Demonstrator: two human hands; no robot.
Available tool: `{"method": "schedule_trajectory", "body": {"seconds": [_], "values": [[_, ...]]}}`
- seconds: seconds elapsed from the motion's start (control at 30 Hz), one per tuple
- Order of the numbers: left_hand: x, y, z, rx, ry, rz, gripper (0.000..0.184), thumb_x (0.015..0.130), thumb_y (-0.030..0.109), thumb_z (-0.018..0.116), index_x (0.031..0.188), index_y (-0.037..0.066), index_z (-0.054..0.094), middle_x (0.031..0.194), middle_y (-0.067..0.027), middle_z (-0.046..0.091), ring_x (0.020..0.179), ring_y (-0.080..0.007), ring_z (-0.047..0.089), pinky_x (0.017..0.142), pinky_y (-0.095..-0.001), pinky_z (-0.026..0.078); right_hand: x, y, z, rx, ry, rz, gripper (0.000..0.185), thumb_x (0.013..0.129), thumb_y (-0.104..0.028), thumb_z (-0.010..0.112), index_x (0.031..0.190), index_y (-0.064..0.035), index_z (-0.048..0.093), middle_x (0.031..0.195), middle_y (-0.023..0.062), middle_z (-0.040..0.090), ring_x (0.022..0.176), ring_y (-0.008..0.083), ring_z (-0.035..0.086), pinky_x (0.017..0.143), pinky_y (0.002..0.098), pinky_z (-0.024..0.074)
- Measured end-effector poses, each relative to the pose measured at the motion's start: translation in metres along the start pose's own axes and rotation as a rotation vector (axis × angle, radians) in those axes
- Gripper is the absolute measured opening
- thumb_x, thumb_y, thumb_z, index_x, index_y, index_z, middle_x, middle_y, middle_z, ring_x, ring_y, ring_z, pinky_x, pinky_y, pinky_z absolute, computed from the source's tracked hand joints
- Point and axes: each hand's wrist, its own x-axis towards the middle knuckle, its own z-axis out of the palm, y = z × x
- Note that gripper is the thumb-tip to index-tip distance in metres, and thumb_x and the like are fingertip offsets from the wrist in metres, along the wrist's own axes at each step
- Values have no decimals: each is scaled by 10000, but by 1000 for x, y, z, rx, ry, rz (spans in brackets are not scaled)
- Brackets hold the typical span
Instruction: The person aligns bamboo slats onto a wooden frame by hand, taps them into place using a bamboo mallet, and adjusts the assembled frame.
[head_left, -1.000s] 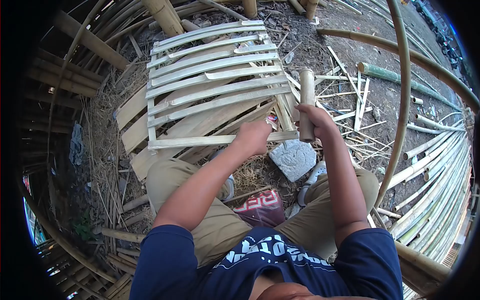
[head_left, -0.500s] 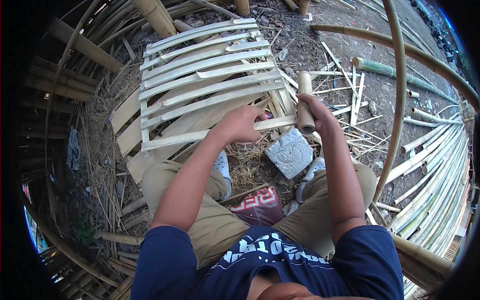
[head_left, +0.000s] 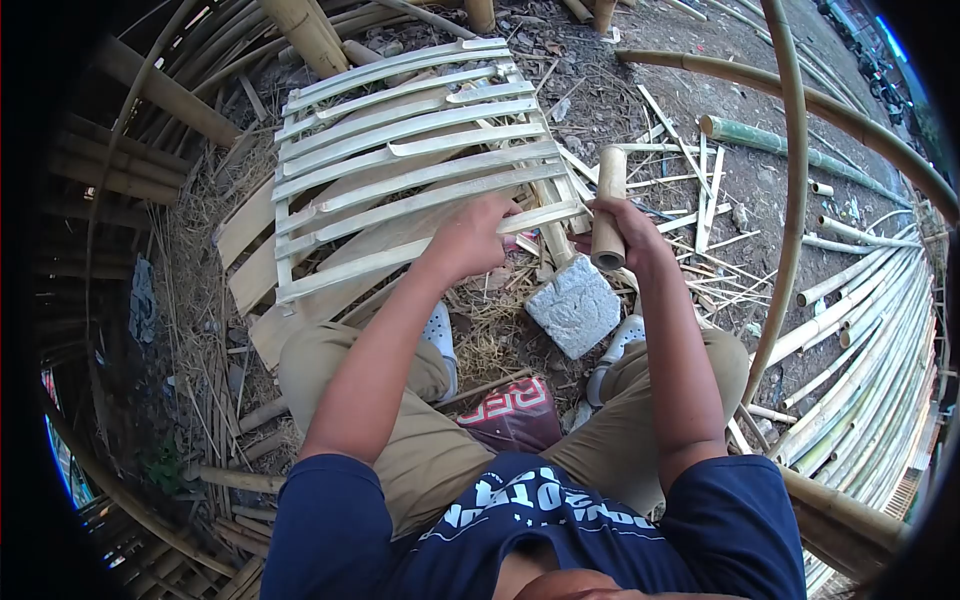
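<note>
A frame of pale bamboo slats (head_left: 420,147) lies on the ground in front of me, its slats running across side rails. My left hand (head_left: 472,238) is closed around the nearest slat (head_left: 370,262), close to its right part. That slat's right end is lifted off the rail (head_left: 556,240). My right hand (head_left: 632,228) grips a short bamboo tube (head_left: 609,205), held roughly upright beside the slat's right end; some of its fingers reach toward that end, but contact is unclear. A grey stone block (head_left: 574,307) sits just below, at the rail's near end.
Wide split bamboo pieces (head_left: 250,225) lie under the frame. Thin strips (head_left: 712,195) litter the ground at right, with a long green pole (head_left: 800,150) beyond. A bent bamboo pole (head_left: 793,200) rises near my right arm. Many poles (head_left: 870,350) are stacked at far right.
The nearest slat's right end has risen off the rail. My left hand has moved slightly up and left, and the right hand with the tube remains close to the slat's end.
</note>
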Motion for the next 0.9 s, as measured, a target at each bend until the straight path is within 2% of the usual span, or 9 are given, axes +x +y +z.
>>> {"method": "schedule_trajectory", "body": {"seconds": [0.03, 0.07, 0.17, 0.2, 0.3, 0.4, 0.5, 0.6, 0.9], "values": [[1, 0, 0, -5, 13, 0, 374, 906, 112, 770, 1270, 76, 696, 1319, -157, 672, 1253, -371, 641, 1056, -469, 518, 0, 2, -1, 3, -13, -6, 566, 927, -193, 724, 1325, 94, 444, 1154, 244, 626, 938, 404, 783, 754, 480, 700], [1, -1, 1, -10, 26, 0, 369, 908, 106, 764, 1269, 74, 695, 1319, -157, 670, 1252, -372, 640, 1053, -471, 519, 0, 5, -3, 3, 24, -12, 491, 864, -78, 773, 1229, 128, 517, 1102, 254, 670, 908, 384, 788, 766, 446, 703], [-4, 12, -6, -27, 36, -31, 350, 940, 90, 747, 1280, 42, 680, 1301, -170, 685, 1270, -371, 633, 1082, -454, 491, -2, 14, 0, -226, 34, -242, 454, 837, -41, 802, 1178, 140, 565, 1048, 238, 710, 866, 361, 788, 767, 450, 704], [-5, 13, -7, -31, 33, -30, 351, 940, 91, 747, 1280, 42, 680, 1305, -171, 683, 1269, -372, 633, 1084, -453, 490, -12, 10, 9, -281, 86, -282, 431, 805, -50, 848, 1132, 122, 626, 1000, 218, 742, 821, 302, 786, 733, 401, 684], [-3, 12, -8, -34, 29, -16, 351, 940, 91, 746, 1281, 40, 679, 1312, -173, 679, 1266, -376, 632, 1086, -454, 486, -6, 12, 12, -614, 263, -415, 475, 790, -139, 881, 1132, 98, 653, 992, 209, 757, 798, 251, 780, 714, 357, 644], [-2, 6, -5, -24, 45, 15, 345, 928, 89, 749, 1264, 46, 685, 1293, -170, 678, 1246, -380, 637, 1067, -463, 500, 2, 19, 16, -733, 424, -535, 627, 706, -256, 891, 1165, 100, 656, 1020, 252, 764, 883, 307, 782, 802, 424, 615], [-1, 3, -3, -26, 56, 18, 341, 916, 86, 753, 1249, 54, 692, 1272, -166, 678, 1227, -382, 643, 1048, -471, 513, -2, 20, 18, -834, 463, -647, 553, 735, -225, 880, 1161, 55, 665, 994, 179, 772, 874, 254, 768, 839, 398, 607], [-2, 8, -6, -16, 29, 1, 349, 936, 82, 744, 1277, 36, 681, 1296, -174, 685, 1254, -381, 634, 1076, -463, 492, -1, 19, 16, -789, 385, -667, 622, 700, -271, 882, 1154, 78, 639, 1022, 262, 756, 936, 366, 771, 858, 455, 600], [-2, 7, -6, -2, 23, 25, 372, 925, 78, 755, 1289, 37, 689, 1298, -173, 698, 1231, -385, 653, 1060, -468, 508, -1, 25, 18, -758, 387, -727, 627, 718, -246, 869, 1199, 58, 605, 1045, 263, 750, 958, 376, 767, 866, 459, 594]]}}
